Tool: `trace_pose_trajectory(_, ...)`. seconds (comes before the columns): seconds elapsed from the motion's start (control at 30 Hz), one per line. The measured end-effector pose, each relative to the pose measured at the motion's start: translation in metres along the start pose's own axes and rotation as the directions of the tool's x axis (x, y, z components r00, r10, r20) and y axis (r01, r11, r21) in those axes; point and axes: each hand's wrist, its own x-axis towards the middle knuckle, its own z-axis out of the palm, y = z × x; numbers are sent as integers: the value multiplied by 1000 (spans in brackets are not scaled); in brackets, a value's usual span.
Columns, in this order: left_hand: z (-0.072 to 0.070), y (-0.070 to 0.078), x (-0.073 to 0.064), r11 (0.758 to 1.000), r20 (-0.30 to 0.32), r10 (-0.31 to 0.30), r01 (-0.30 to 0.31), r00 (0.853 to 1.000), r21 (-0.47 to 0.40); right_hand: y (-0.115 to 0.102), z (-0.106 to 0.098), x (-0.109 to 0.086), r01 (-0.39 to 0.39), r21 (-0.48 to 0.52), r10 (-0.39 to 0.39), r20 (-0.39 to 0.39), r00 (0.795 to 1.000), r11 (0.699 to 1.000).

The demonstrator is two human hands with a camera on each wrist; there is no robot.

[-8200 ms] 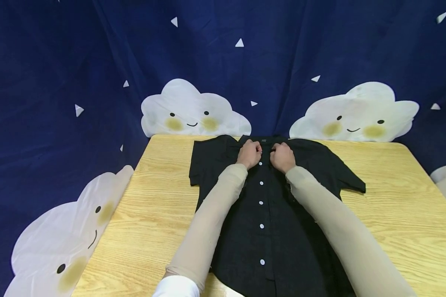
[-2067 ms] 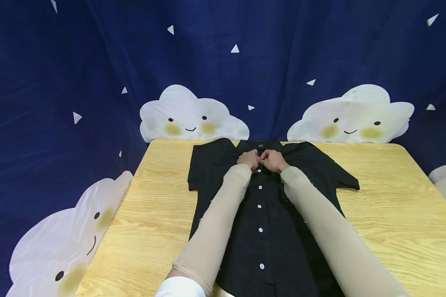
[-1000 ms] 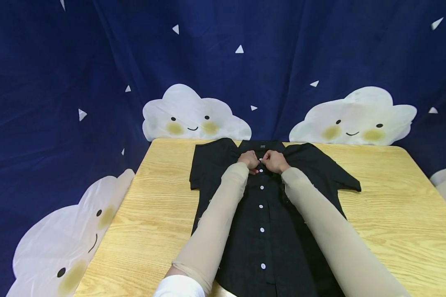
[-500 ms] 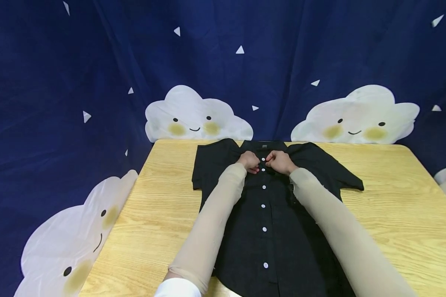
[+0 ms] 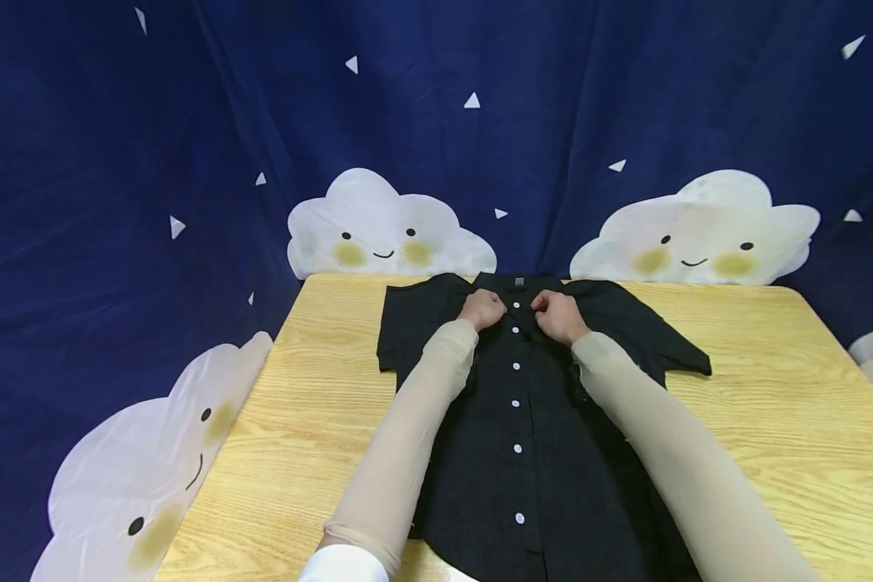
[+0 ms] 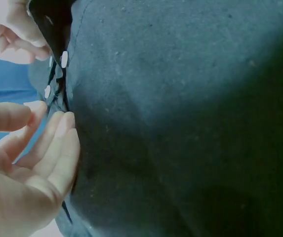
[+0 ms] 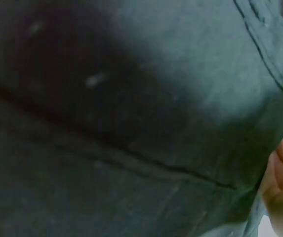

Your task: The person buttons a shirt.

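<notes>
Black short-sleeved shirt [image 5: 491,420], front up, through the middle and lower middle of the head view. Lies spread on a wood-grained table [image 5: 313,380], with the collar [image 5: 490,282] near the far edge and a small grey label [image 5: 520,282] at the neck. Runs past the bottom of the frame. Down the front, a row of white buttons [image 5: 516,402].

Left hand [image 5: 482,309] over the shirt, just left of the upper buttons. At lower left of the left wrist view, shows fairly straight fingers side by side, with the tips right beside the cloth's edge — clamped on nothing. Cannot tell touch from near-touch there.

Right hand [image 5: 558,316] just right of the upper buttons, well clear of the left hand. Bends at the fingers, with thumb and forefinger close together. Cannot tell pinched cloth from bare fingertips — only partly in the right wrist view, at its right edge.

On both forearms, beige sleeves [image 5: 407,436], rising from the bottom of the frame. At bottom left of centre, a white cuff [image 5: 345,563]. Across the top and left, a dark blue curtain [image 5: 422,105] with white triangles [image 5: 472,101] and smiling clouds [image 5: 371,214].
</notes>
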Motion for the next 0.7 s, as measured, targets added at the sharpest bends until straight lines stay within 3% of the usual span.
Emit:
trace_pose_trajectory(0.2,4,3,-7,998,-14,19,-18,1000,59,3,2,-5,100,-117,-90,90,992,988)
trace_pose_trajectory(0.37,8,11,-15,995,59,-30,25,998,95,1,1,-5,157,-236,-117,175,978,959)
trace_pose_trajectory(0.5,10,14,-19,993,91,-20,9,996,116,-1,2,-6,175,-285,-122,196,973,942)
trace_pose_trajectory(0.7,16,12,-22,987,81,15,-28,997,160,-4,6,-13,250,-445,-192,171,966,860)
